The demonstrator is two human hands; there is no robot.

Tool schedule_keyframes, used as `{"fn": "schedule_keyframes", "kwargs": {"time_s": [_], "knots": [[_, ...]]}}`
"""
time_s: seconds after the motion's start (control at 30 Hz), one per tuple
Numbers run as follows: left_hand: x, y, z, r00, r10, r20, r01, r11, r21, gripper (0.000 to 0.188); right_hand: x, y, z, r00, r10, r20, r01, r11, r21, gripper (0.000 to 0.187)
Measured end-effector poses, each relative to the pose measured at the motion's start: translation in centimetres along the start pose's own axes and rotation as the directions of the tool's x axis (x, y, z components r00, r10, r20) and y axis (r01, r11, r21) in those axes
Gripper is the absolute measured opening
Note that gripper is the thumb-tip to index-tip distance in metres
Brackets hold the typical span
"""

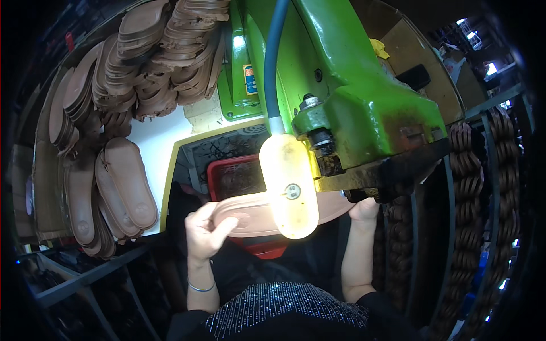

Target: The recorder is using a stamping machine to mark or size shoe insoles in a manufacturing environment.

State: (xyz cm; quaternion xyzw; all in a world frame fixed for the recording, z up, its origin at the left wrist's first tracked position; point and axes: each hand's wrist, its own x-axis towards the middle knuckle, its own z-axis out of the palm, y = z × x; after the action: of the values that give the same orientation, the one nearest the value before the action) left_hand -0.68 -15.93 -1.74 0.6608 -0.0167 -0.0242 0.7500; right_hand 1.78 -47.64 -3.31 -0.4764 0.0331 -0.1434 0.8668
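A pinkish-brown shoe sole [244,217] lies level across the front of the green machine [364,102]. My left hand [206,232] is closed round its left end, with the thumb on top. At the other end, my right hand [364,209] grips the sole just below the machine's dark, worn metal head [392,170]; that head hides part of its fingers. A glowing oval lamp [291,219] on a blue flexible neck [274,57] covers the middle of the sole from view.
Stacks of brown soles [133,182] crowd the white tabletop [153,145] at left. Below the lamp sits a red bin [224,173]. Metal racks [85,281] stand at lower left, and more racks with soles [466,187] line the right. A cardboard box [432,62] is behind the machine.
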Motion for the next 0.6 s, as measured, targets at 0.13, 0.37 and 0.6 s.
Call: {"fn": "schedule_keyframes", "kwargs": {"time_s": [0.13,0.37,0.6], "knots": [[0.0,0.6,3.7,0.996,0.074,0.041,-0.077,0.993,0.088,0.024,2.9,-2.1,-0.9,0.999,-0.050,0.004,0.050,0.998,0.032,0.040],[0.6,0.7,5.0,0.994,0.103,0.027,-0.102,0.994,-0.030,0.022,4.8,-2.6,-1.8,0.984,0.020,0.176,-0.045,0.989,0.142,0.039],[-0.4,0.2,1.6,0.997,-0.080,-0.020,0.074,0.972,-0.222,0.019,2.6,1.0,-3.1,0.976,0.140,0.165,-0.176,0.957,0.229,0.050]]}}
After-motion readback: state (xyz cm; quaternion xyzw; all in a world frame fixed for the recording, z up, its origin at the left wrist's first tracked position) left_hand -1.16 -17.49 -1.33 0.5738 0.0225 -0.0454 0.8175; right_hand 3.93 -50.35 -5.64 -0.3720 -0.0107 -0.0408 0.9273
